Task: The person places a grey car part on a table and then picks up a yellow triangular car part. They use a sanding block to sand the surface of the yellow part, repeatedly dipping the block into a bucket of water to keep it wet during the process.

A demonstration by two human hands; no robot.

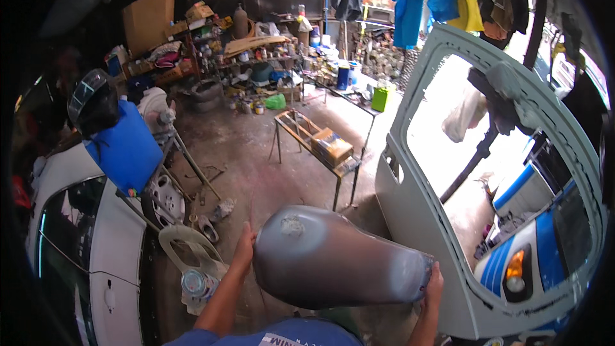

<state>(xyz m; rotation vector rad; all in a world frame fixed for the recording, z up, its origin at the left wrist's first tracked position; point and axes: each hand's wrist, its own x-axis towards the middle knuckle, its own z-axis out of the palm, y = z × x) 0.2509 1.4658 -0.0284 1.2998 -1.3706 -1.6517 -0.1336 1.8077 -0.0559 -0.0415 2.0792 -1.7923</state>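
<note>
While the left hand (pixel 244 247) and right hand (pixel 434 287) are gripping its ends, the tank (pixel 339 263) is looking mostly smooth, a rough patch (pixel 293 226) near the left hand seemingly unfinished.

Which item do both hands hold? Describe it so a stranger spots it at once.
Find the large pale-grey door frame on the right. Left of its lower part, the left hand and right hand hold a rounded, tank-shaped part. Unlike the door frame and the white car, it is smoky brown-grey, with a rough pale patch near its wide end.
</note>
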